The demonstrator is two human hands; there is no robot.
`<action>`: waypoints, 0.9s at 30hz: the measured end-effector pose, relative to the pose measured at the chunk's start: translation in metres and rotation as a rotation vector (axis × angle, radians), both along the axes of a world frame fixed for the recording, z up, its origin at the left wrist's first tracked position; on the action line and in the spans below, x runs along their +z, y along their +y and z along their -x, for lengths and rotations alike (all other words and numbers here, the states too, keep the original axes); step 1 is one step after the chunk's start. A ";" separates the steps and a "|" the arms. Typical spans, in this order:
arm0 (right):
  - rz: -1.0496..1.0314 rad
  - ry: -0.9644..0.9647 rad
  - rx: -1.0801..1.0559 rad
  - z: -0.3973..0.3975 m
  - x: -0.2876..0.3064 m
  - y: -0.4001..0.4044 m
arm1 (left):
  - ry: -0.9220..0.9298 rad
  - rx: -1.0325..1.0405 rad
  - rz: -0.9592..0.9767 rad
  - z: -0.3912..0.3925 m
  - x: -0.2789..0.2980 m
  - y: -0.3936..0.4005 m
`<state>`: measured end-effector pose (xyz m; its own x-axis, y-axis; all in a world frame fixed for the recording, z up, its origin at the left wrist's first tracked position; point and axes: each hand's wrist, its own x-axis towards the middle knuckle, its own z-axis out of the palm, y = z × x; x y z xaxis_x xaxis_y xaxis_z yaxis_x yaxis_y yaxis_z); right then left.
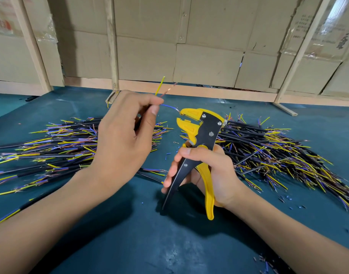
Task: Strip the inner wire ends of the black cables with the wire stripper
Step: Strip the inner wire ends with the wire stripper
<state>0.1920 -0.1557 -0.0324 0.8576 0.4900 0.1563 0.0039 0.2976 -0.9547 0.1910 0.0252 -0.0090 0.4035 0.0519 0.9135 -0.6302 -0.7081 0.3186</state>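
Black cables (51,147) with yellow, blue and brown inner wires lie heaped at left of frame on the teal counter (130,244). Left hand (122,133), centre-left, has its fingers (154,110) pinched on one cable, whose blue wire (168,106) reaches right into the upper jaw of the wire stripper (199,135); its yellow wire (159,86) and a bared copper end (169,89) point up. Right hand (207,171), centre-right, is clenched round the stripper handles, jaws parted. A second cable pile (278,147) lies at right.

Risk, as judged: the blue wire sits at the jaw's edge; if it is seated shallow or askew, squeezing could nick strands or slip off. A loose pinch would let the cable pull through.
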 end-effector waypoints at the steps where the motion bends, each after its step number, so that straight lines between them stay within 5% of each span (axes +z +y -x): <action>1: 0.001 0.002 0.001 0.000 0.000 0.000 | 0.011 -0.015 0.028 0.000 0.000 0.000; 8: -0.010 0.004 0.015 0.001 0.001 0.001 | -0.025 -0.009 -0.152 0.002 -0.002 -0.001; 27: -0.057 0.082 0.038 0.007 0.006 0.005 | -0.021 -0.027 -0.160 0.004 -0.005 -0.003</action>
<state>0.1854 -0.1503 -0.0268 0.8499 0.5143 0.1146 -0.0861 0.3501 -0.9327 0.1875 0.0219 -0.0139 0.3833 -0.1056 0.9176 -0.6549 -0.7316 0.1893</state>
